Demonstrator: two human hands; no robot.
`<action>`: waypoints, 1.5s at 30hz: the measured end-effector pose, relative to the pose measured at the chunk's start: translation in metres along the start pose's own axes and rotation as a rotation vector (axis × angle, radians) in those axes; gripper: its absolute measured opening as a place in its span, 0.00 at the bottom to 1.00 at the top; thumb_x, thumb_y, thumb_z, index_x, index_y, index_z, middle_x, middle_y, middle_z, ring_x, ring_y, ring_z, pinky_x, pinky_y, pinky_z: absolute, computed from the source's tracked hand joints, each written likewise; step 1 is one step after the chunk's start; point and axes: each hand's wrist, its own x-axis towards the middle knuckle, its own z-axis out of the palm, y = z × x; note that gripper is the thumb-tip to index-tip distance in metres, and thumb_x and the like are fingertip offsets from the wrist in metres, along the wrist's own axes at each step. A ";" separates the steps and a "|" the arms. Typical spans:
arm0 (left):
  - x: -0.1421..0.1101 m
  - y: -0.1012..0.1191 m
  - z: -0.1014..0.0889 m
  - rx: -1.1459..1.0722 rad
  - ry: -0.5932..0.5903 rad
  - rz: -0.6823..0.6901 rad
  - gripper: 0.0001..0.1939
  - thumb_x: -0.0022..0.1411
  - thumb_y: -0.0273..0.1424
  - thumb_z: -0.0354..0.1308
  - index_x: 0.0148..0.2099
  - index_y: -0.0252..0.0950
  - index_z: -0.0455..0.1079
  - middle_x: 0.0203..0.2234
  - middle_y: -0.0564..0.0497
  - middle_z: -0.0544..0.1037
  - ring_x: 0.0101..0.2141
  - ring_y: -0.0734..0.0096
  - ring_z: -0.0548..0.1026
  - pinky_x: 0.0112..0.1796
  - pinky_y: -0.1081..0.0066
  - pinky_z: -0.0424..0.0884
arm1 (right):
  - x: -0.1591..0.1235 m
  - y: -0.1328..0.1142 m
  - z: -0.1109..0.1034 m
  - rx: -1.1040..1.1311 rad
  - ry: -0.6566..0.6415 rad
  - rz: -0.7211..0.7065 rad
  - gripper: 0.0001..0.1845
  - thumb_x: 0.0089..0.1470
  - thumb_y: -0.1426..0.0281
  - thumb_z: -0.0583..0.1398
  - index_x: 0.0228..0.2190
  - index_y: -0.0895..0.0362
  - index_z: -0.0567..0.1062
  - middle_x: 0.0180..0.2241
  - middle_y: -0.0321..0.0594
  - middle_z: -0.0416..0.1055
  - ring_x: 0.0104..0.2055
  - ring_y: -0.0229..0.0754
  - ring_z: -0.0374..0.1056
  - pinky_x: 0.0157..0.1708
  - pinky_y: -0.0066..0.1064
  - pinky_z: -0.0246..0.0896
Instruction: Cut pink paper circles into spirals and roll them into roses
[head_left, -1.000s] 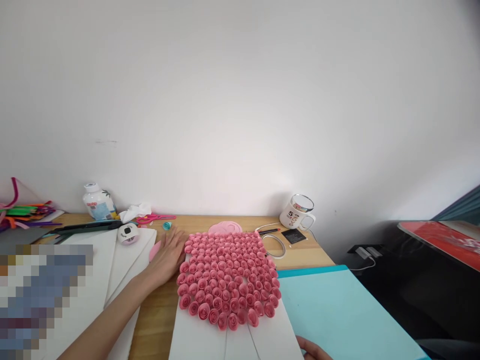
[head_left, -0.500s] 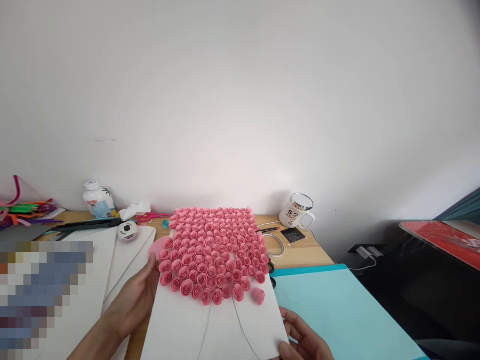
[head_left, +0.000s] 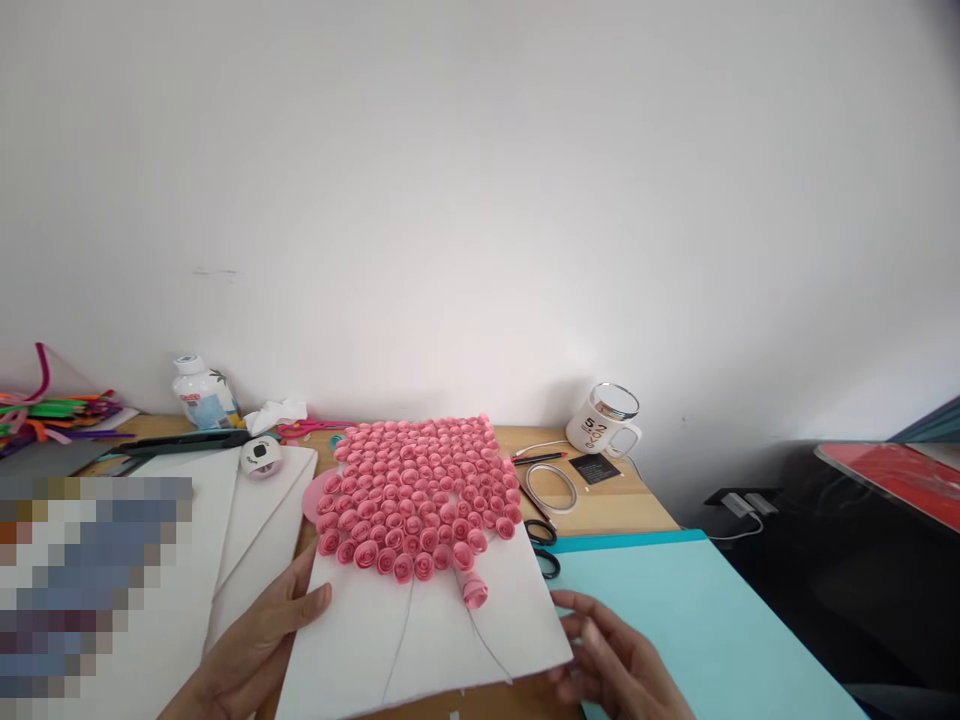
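Note:
My left hand (head_left: 259,635) grips the left edge of a white sheet of board (head_left: 352,640), thumb on its face and fingers out of sight beneath. Rows of rolled pink paper roses (head_left: 420,500) cover its upper part, and pencil lines run down the bare lower part. A single rose (head_left: 474,590) lies on its side just below the rows. My right hand (head_left: 615,650), partly blurred, is by the board's lower right corner with its fingers apart and the thumb off the board. Whether a fingertip touches the edge I cannot tell.
A turquoise sheet (head_left: 675,600) lies to the right, with black-handled scissors (head_left: 546,562) partly under the board. Behind stand a white mug (head_left: 600,425), a cable (head_left: 551,490) and a bottle (head_left: 204,392). White papers (head_left: 262,530) and a small white-pink device (head_left: 261,457) are at left.
The board has swung a little, its lower right corner higher. The loose rose has shifted left and tipped. My right thumb has come off the board; my left thumb now shows on its face.

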 end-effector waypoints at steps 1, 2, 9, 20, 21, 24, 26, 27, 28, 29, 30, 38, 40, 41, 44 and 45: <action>-0.002 0.002 0.001 -0.009 0.013 0.004 0.54 0.42 0.33 0.70 0.66 0.45 0.43 0.50 0.41 0.74 0.46 0.45 0.73 0.48 0.54 0.69 | 0.007 -0.002 -0.006 -0.142 0.045 -0.094 0.21 0.52 0.53 0.58 0.38 0.58 0.74 0.27 0.43 0.73 0.31 0.46 0.72 0.27 0.33 0.70; -0.004 0.004 0.002 -0.019 0.024 0.009 0.54 0.43 0.32 0.70 0.66 0.46 0.43 0.50 0.42 0.73 0.46 0.46 0.73 0.48 0.54 0.69 | 0.015 -0.005 -0.010 -0.332 0.083 -0.198 0.17 0.53 0.57 0.58 0.36 0.56 0.75 0.31 0.44 0.74 0.34 0.47 0.72 0.30 0.34 0.70; -0.023 0.005 0.015 -0.114 0.059 -0.017 0.54 0.44 0.24 0.69 0.67 0.47 0.40 0.52 0.42 0.72 0.48 0.44 0.72 0.50 0.52 0.67 | 0.063 -0.008 -0.006 -1.386 0.031 -0.745 0.18 0.46 0.81 0.54 0.38 0.53 0.74 0.39 0.44 0.74 0.38 0.49 0.71 0.22 0.29 0.65; -0.042 -0.011 0.007 -0.136 0.137 -0.108 0.56 0.40 0.23 0.70 0.66 0.45 0.44 0.50 0.42 0.73 0.48 0.42 0.71 0.48 0.51 0.68 | 0.039 -0.016 -0.020 -1.622 0.121 -0.835 0.11 0.47 0.77 0.54 0.33 0.53 0.69 0.30 0.41 0.73 0.30 0.46 0.72 0.17 0.27 0.58; -0.041 -0.013 0.008 -0.140 0.115 -0.111 0.55 0.41 0.25 0.70 0.66 0.45 0.44 0.51 0.42 0.73 0.49 0.42 0.71 0.49 0.51 0.68 | 0.034 -0.016 -0.031 -1.630 0.169 -0.820 0.10 0.49 0.75 0.53 0.34 0.52 0.69 0.30 0.41 0.73 0.31 0.46 0.72 0.17 0.27 0.59; -0.038 -0.021 0.012 -0.132 0.040 -0.123 0.53 0.42 0.27 0.70 0.66 0.43 0.46 0.51 0.41 0.73 0.50 0.42 0.69 0.49 0.51 0.67 | 0.026 -0.015 -0.068 -1.635 0.331 -0.762 0.09 0.53 0.69 0.50 0.35 0.51 0.69 0.31 0.42 0.73 0.32 0.47 0.71 0.16 0.27 0.59; -0.036 -0.025 0.015 -0.111 0.007 -0.137 0.52 0.43 0.27 0.70 0.66 0.42 0.46 0.51 0.41 0.73 0.51 0.43 0.69 0.50 0.51 0.65 | 0.024 -0.013 -0.091 -1.648 0.408 -0.695 0.10 0.54 0.66 0.49 0.35 0.51 0.69 0.31 0.42 0.73 0.32 0.48 0.71 0.13 0.26 0.55; -0.035 -0.027 0.017 -0.101 -0.008 -0.141 0.51 0.44 0.26 0.69 0.66 0.42 0.47 0.51 0.41 0.73 0.52 0.43 0.68 0.51 0.51 0.65 | 0.024 -0.012 -0.099 -1.657 0.435 -0.658 0.11 0.54 0.66 0.49 0.34 0.51 0.69 0.30 0.43 0.73 0.31 0.48 0.71 0.11 0.26 0.53; -0.034 -0.029 0.018 -0.093 -0.027 -0.143 0.50 0.44 0.26 0.69 0.66 0.41 0.47 0.51 0.41 0.73 0.52 0.44 0.68 0.51 0.51 0.64 | 0.024 -0.011 -0.104 -1.663 0.454 -0.626 0.11 0.55 0.66 0.48 0.34 0.52 0.70 0.30 0.43 0.73 0.31 0.49 0.70 0.10 0.25 0.51; -0.033 -0.030 0.018 -0.088 -0.051 -0.142 0.49 0.45 0.26 0.68 0.66 0.41 0.48 0.52 0.41 0.72 0.53 0.44 0.67 0.52 0.51 0.63 | 0.025 -0.011 -0.105 -1.656 0.470 -0.603 0.12 0.55 0.66 0.48 0.34 0.52 0.70 0.30 0.44 0.74 0.32 0.51 0.70 0.10 0.25 0.50; -0.031 -0.032 0.019 -0.083 -0.075 -0.140 0.49 0.45 0.26 0.68 0.66 0.41 0.48 0.52 0.41 0.72 0.53 0.44 0.66 0.52 0.51 0.62 | 0.025 -0.011 -0.103 -1.625 0.475 -0.591 0.13 0.55 0.65 0.48 0.35 0.52 0.71 0.31 0.45 0.74 0.33 0.52 0.70 0.10 0.26 0.51; -0.018 -0.033 0.018 0.028 -0.173 -0.136 0.44 0.48 0.30 0.66 0.65 0.42 0.50 0.55 0.43 0.69 0.56 0.47 0.63 0.54 0.53 0.60 | 0.048 -0.011 -0.027 -0.612 0.064 -0.262 0.20 0.56 0.59 0.52 0.47 0.55 0.69 0.41 0.48 0.76 0.38 0.49 0.75 0.36 0.38 0.73; -0.014 -0.032 0.019 0.087 -0.160 -0.131 0.44 0.47 0.32 0.67 0.64 0.41 0.52 0.54 0.42 0.69 0.55 0.47 0.65 0.52 0.54 0.61 | 0.058 -0.011 -0.019 -0.467 0.006 -0.235 0.21 0.56 0.60 0.53 0.49 0.56 0.67 0.44 0.49 0.75 0.42 0.50 0.73 0.39 0.39 0.72; -0.012 -0.032 0.019 0.126 -0.150 -0.120 0.43 0.46 0.33 0.67 0.63 0.40 0.53 0.54 0.42 0.69 0.54 0.47 0.65 0.52 0.54 0.62 | 0.063 -0.010 -0.017 -0.423 -0.005 -0.225 0.22 0.55 0.60 0.53 0.49 0.56 0.66 0.44 0.50 0.75 0.43 0.50 0.73 0.40 0.40 0.71; -0.006 -0.030 0.019 0.308 -0.061 -0.018 0.40 0.46 0.37 0.67 0.60 0.39 0.59 0.52 0.42 0.71 0.53 0.48 0.67 0.50 0.57 0.64 | 0.074 -0.010 -0.017 -0.387 0.018 -0.198 0.23 0.53 0.60 0.54 0.48 0.58 0.66 0.42 0.51 0.76 0.41 0.51 0.74 0.40 0.42 0.71; -0.004 -0.029 0.019 0.393 -0.014 0.025 0.37 0.46 0.39 0.66 0.59 0.39 0.60 0.51 0.43 0.72 0.52 0.49 0.67 0.49 0.58 0.65 | 0.076 -0.011 -0.017 -0.402 0.030 -0.197 0.23 0.52 0.60 0.55 0.48 0.59 0.66 0.41 0.51 0.76 0.41 0.51 0.74 0.40 0.42 0.71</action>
